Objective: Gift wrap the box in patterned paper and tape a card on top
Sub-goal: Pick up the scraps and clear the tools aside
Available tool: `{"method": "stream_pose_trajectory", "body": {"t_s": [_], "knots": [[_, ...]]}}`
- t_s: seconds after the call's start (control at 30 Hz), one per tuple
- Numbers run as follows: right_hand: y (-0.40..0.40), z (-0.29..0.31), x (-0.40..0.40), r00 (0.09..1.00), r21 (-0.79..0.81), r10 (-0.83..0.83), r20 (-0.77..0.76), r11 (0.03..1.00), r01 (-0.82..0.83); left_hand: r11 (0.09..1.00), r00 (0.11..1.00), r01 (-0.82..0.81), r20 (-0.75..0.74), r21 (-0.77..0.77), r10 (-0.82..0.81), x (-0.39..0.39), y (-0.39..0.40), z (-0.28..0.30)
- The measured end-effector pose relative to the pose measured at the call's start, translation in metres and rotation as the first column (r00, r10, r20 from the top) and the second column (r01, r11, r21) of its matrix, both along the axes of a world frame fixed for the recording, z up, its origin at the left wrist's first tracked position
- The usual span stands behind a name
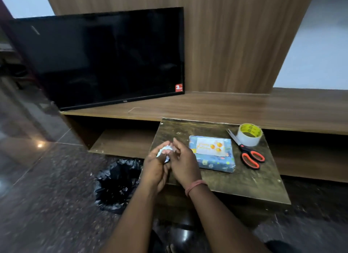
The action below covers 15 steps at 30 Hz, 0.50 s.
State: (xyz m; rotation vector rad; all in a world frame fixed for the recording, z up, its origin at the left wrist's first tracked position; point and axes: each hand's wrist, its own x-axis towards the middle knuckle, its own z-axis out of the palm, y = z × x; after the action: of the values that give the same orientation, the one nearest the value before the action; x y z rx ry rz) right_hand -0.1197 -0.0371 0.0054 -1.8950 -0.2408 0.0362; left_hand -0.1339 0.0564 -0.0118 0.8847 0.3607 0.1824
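**Inspector:** How is the grip described?

**Technician:** A crumpled wad of paper scrap [165, 152], pale with traces of blue, is held between both hands above the left edge of the small wooden table [244, 181]. The fingers of the left hand [155, 167] are curled around the wad from below. It is pinched from the right side by the fingers of the right hand [183, 163]. A reddish thread band [195, 186] is worn on the right wrist.

**Inspector:** Where is the task item located?

**Technician:** The wrapped box [214, 161] is positioned flat on the table, just beside the right hand. It is covered in blue patterned paper. A white card [211, 146] with orange round shapes is seen lying on its top face; any tape on it cannot be made out.

**Inspector:** What else is recorded?

**Technician:** Orange-handled scissors [246, 151] are laid to the right of the box, blades pointed away from the person. A roll of clear tape [249, 134] is placed at the far right corner, next to the blades. A bin lined with a black bag [116, 185] is set on the floor left of the table. A dark television [105, 58] is seen on the wooden shelf unit [244, 107] behind.
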Motion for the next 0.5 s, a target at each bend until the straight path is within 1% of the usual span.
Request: {"method": "stream_pose_trajectory", "body": {"t_s": [0.07,0.13,0.23,0.27,0.37,0.43,0.5], "knots": [[0.017,0.005,0.002,0.996,0.0,0.056,-0.068,0.998,-0.057,1.0,1.0,-0.006,-0.007,-0.007,0.006,-0.005,0.011,0.0],[0.031,0.008,0.006,0.993,0.027,0.068,-0.101,0.997,-0.065,0.997,0.999,-0.044,-0.01,-0.062,0.044,-0.009,0.022,0.002],[0.074,0.005,0.005,0.98,-0.003,0.141,-0.143,0.99,-0.143,0.968,0.982,-0.189,-0.041,-0.167,0.185,-0.016,0.055,0.0],[0.089,0.003,0.005,0.972,0.005,0.164,-0.166,0.986,-0.166,0.951,0.969,-0.245,-0.068,-0.187,0.236,-0.016,0.066,0.0],[0.137,0.0,0.006,0.956,-0.047,0.208,-0.207,0.974,-0.222,0.883,0.924,-0.381,-0.142,-0.273,0.355,-0.013,0.106,0.002],[0.166,-0.005,0.012,0.95,-0.074,0.223,-0.217,0.967,-0.244,0.889,0.926,-0.375,-0.145,-0.261,0.348,-0.012,0.135,0.001],[0.19,-0.016,0.02,0.926,-0.038,0.236,-0.295,0.965,-0.258,0.952,0.955,-0.275,-0.151,-0.131,0.255,-0.013,0.159,-0.003]]}}
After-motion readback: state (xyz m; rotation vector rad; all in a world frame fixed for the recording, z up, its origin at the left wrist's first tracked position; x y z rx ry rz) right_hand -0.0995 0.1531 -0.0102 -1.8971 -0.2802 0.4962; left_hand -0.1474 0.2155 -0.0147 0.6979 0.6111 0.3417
